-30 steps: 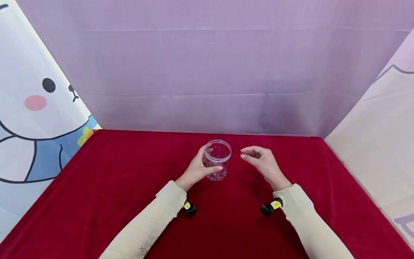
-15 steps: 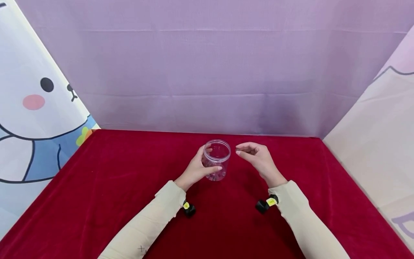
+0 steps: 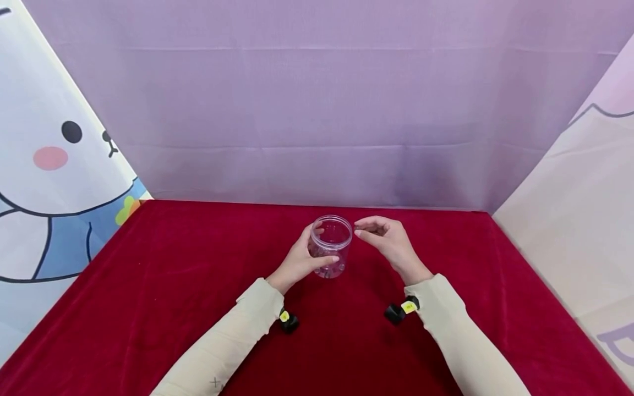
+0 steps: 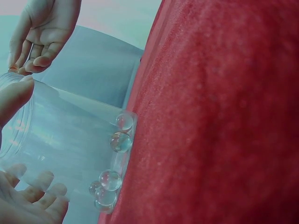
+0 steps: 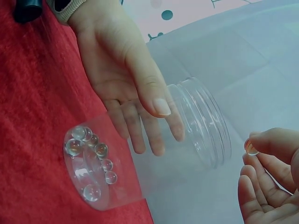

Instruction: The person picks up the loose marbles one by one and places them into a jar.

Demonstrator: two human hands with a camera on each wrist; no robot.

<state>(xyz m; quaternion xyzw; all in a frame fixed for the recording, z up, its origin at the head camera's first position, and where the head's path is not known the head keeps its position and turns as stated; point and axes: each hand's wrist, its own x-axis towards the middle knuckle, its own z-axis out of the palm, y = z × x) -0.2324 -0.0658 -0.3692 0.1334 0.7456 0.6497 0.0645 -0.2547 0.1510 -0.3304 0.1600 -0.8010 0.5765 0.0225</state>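
A clear plastic jar (image 3: pixel 332 247) with a threaded open mouth is held by my left hand (image 3: pixel 299 257), the thumb on the near side and the fingers round the far side. Several glass marbles (image 5: pixel 93 149) lie at the jar's bottom, some with coloured swirls. My right hand (image 3: pixel 388 242) is just right of the jar's rim in the head view. Between its thumb and forefinger it pinches one marble (image 5: pixel 251 147) with an amber tint. In the left wrist view that pinched marble appears right by the jar's mouth.
A red velvet cloth (image 3: pixel 198 286) covers the table. Behind it hangs a lilac curtain (image 3: pixel 317 110), with a cartoon-printed cloth (image 3: pixel 49 192) on the left and a pale cloth (image 3: pixel 584 220) on the right. Each wrist carries a small black camera (image 3: pixel 394 313).
My right hand has moved left, and slightly up in the view, to the jar's rim with the marble pinched in its fingers. My left hand and the jar have stayed nearly in place.
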